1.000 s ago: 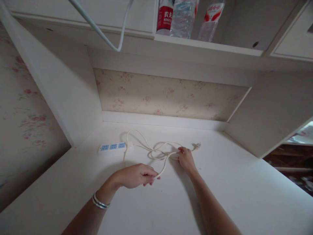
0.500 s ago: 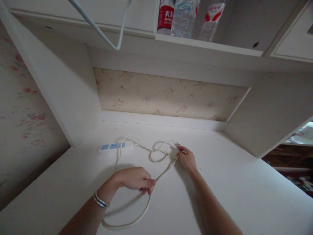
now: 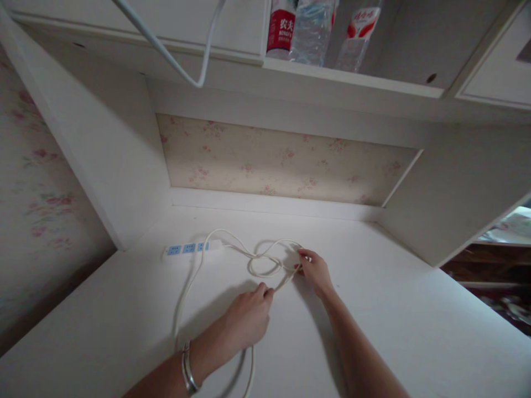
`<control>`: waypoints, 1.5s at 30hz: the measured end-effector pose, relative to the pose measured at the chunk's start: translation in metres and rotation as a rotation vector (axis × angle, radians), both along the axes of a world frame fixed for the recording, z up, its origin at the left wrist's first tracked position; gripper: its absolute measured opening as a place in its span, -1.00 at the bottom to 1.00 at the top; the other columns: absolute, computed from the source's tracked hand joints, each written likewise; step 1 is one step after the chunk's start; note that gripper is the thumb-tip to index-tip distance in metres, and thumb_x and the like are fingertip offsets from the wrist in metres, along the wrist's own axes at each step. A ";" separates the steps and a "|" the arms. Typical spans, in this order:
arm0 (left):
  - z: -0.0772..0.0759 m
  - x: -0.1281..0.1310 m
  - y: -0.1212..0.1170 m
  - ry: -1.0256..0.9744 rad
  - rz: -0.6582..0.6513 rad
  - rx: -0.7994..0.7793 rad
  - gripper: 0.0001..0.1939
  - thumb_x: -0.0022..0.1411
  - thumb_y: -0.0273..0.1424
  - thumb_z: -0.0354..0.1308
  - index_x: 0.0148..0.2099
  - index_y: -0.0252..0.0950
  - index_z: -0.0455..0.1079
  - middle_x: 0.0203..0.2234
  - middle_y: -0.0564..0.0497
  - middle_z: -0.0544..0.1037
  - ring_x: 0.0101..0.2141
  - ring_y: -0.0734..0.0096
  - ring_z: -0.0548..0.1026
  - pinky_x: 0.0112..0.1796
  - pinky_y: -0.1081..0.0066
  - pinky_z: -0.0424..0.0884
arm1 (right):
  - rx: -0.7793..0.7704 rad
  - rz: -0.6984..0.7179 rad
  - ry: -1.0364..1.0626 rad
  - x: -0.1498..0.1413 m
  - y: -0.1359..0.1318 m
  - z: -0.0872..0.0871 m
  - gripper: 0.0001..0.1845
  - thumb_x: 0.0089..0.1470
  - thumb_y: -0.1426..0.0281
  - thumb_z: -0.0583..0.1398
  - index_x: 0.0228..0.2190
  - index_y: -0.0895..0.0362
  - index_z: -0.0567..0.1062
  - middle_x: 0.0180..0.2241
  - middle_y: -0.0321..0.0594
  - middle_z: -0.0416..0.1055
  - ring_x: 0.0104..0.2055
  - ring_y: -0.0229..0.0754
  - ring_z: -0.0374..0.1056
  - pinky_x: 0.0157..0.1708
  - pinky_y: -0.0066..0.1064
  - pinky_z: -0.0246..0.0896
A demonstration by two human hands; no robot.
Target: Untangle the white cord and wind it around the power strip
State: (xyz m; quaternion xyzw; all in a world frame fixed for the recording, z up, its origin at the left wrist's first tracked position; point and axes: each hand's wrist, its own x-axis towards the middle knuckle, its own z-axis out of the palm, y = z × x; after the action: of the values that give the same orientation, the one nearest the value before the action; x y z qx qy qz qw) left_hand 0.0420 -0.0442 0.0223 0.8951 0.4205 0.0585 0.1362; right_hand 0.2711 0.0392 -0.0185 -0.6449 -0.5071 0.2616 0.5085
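Note:
A white power strip (image 3: pixel 187 249) with blue sockets lies on the white desk (image 3: pixel 394 309) near the left wall. Its cream cord (image 3: pixel 265 271) loops across the desk toward my hands. My left hand (image 3: pixel 249 318), wearing silver bangles at the wrist, pinches the cord near the desk's middle. A long loop of cord trails back under that forearm. My right hand (image 3: pixel 315 271) is closed on the cord's far end beside a small loop; the plug is hidden inside it.
A shelf above holds plastic bottles (image 3: pixel 311 30), one with a red label. A pale cable (image 3: pixel 174 55) hangs from the upper left. Floral wallpaper (image 3: pixel 282 163) backs the desk alcove. White side panels stand left and right.
My left hand moved forward along the cord toward my right hand, and the loop it had pulled back now lies under the forearm. My right hand drew the plug end into its fingers.

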 end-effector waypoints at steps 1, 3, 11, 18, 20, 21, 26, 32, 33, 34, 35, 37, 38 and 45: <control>-0.001 -0.001 0.000 0.019 0.025 0.010 -0.41 0.04 -0.68 -0.16 0.15 -0.39 0.20 -0.07 -0.25 0.39 -0.21 0.20 0.46 -0.22 0.31 0.36 | -0.007 -0.007 -0.074 0.002 0.000 0.002 -0.72 -0.03 0.30 0.13 -0.28 0.11 0.54 -0.33 -0.12 0.48 -0.32 -0.08 0.41 -0.33 -0.28 0.29; 0.000 -0.006 0.000 0.018 0.057 0.024 -0.33 0.00 -0.75 -0.21 0.20 -0.43 0.14 -0.03 -0.29 0.36 -0.15 0.20 0.44 -0.18 0.31 0.34 | -0.023 -0.024 -0.254 0.006 0.000 0.005 -0.73 0.01 0.36 0.08 -0.29 0.08 0.54 -0.22 -0.15 0.45 -0.21 -0.12 0.38 -0.19 -0.30 0.25; 0.047 -0.068 0.011 -0.171 0.151 -0.005 -0.37 0.01 -0.72 -0.20 0.09 -0.21 0.27 -0.09 -0.08 0.43 -0.11 0.35 0.43 -0.08 0.38 0.30 | -0.027 -0.117 -0.500 0.011 -0.001 0.011 -0.65 0.08 0.47 -0.03 -0.26 0.10 0.52 -0.16 -0.12 0.33 -0.22 -0.17 0.34 -0.16 -0.36 0.18; 0.113 -0.110 0.033 -0.339 0.162 0.186 -0.55 0.18 -0.53 -0.21 0.01 -0.25 0.38 -0.15 -0.03 0.47 -0.11 0.36 0.42 -0.05 0.37 0.31 | -0.057 -0.122 -0.416 0.013 -0.002 0.008 -0.74 0.02 0.40 0.06 -0.34 0.08 0.55 -0.25 -0.17 0.34 -0.29 -0.20 0.33 -0.21 -0.37 0.20; 0.131 -0.108 0.037 -0.368 0.186 0.214 -0.58 0.22 -0.47 -0.22 -0.02 -0.24 0.40 -0.18 -0.02 0.48 -0.14 0.36 0.43 -0.08 0.35 0.33 | -0.020 -0.159 -0.416 0.010 -0.006 0.015 -0.75 -0.01 0.35 0.10 -0.34 0.11 0.55 -0.21 -0.13 0.31 -0.28 -0.19 0.31 -0.19 -0.35 0.19; 0.138 -0.105 0.038 -0.382 0.186 0.237 -0.58 0.23 -0.46 -0.22 -0.04 -0.24 0.41 -0.19 -0.01 0.48 -0.15 0.37 0.43 -0.09 0.35 0.34 | 0.026 -0.186 -0.403 0.005 -0.009 0.021 -0.74 -0.01 0.31 0.11 -0.33 0.12 0.54 -0.21 -0.12 0.30 -0.28 -0.19 0.30 -0.19 -0.34 0.19; 0.164 -0.070 0.045 -0.387 0.061 0.379 -0.59 0.20 -0.56 -0.21 -0.08 -0.27 0.42 -0.19 0.00 0.47 -0.15 0.41 0.42 -0.07 0.36 0.33 | 0.262 0.098 0.007 -0.048 -0.047 0.091 -0.52 0.08 0.19 0.09 0.02 0.11 0.33 -0.58 -0.38 0.24 -0.56 -0.28 0.18 -0.50 -0.43 0.15; 0.186 -0.020 0.044 -0.460 -0.081 0.553 -0.63 0.18 -0.61 -0.11 -0.02 -0.24 0.31 -0.08 -0.03 0.28 -0.23 0.45 0.41 -0.16 0.36 0.39 | 0.234 0.717 0.270 -0.100 -0.071 0.199 -0.28 0.02 0.22 0.18 0.18 -0.05 0.05 -0.52 -0.42 0.36 -0.64 -0.33 0.26 -0.71 -0.53 0.09; 0.189 -0.015 0.045 -0.507 -0.063 0.591 -0.65 0.18 -0.60 -0.09 -0.02 -0.24 0.29 -0.06 -0.04 0.22 -0.25 0.47 0.40 -0.18 0.37 0.40 | 0.243 0.732 0.272 -0.101 -0.068 0.211 -0.39 0.02 0.23 0.18 0.11 -0.02 0.18 -0.52 -0.40 0.36 -0.60 -0.31 0.30 -0.71 -0.54 0.10; 0.191 -0.012 0.046 -0.554 -0.046 0.625 -0.67 0.18 -0.59 -0.08 -0.02 -0.24 0.26 -0.05 -0.04 0.18 -0.25 0.48 0.39 -0.20 0.37 0.41 | 0.237 0.753 0.268 -0.099 -0.065 0.221 -0.49 0.02 0.24 0.19 0.02 0.01 0.29 -0.49 -0.37 0.38 -0.54 -0.28 0.34 -0.69 -0.54 0.15; 0.193 -0.010 0.047 -0.592 -0.038 0.649 -0.68 0.19 -0.58 -0.06 -0.02 -0.24 0.24 -0.05 -0.04 0.15 -0.25 0.49 0.38 -0.20 0.38 0.41 | 0.222 0.772 0.257 -0.097 -0.062 0.229 -0.58 0.01 0.24 0.19 -0.06 0.04 0.35 -0.44 -0.33 0.40 -0.47 -0.26 0.37 -0.66 -0.54 0.19; 0.196 -0.007 0.050 -0.627 -0.050 0.659 -0.70 0.21 -0.55 -0.05 -0.01 -0.22 0.20 -0.05 -0.04 0.12 -0.25 0.52 0.36 -0.20 0.40 0.41 | 0.187 0.783 0.221 -0.089 -0.052 0.239 -0.68 0.00 0.26 0.23 -0.19 0.11 0.42 -0.35 -0.26 0.44 -0.38 -0.25 0.39 -0.59 -0.54 0.27; 0.197 -0.007 0.051 -0.627 -0.059 0.651 -0.71 0.23 -0.53 -0.04 0.00 -0.21 0.20 -0.06 -0.04 0.13 -0.25 0.53 0.36 -0.19 0.41 0.40 | 0.170 0.775 0.213 -0.084 -0.046 0.242 -0.71 0.00 0.26 0.24 -0.24 0.14 0.43 -0.35 -0.24 0.45 -0.39 -0.27 0.39 -0.58 -0.54 0.28; 0.159 -0.022 0.057 -0.638 0.055 0.510 -0.73 0.28 -0.34 -0.03 0.02 -0.22 0.23 -0.10 -0.02 0.24 -0.26 0.50 0.36 -0.16 0.39 0.38 | 0.267 0.215 0.736 -0.006 0.031 0.260 -0.79 0.17 0.49 0.10 -0.50 0.25 0.37 -0.59 -0.31 0.34 -0.65 -0.49 0.21 -0.65 -0.72 0.21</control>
State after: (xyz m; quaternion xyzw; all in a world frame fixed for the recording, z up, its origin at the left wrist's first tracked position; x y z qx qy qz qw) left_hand 0.0201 0.0128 0.1813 0.8255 0.3528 0.4394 0.0318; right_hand 0.2654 0.0700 0.2415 -0.3797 -0.3854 0.4583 0.7051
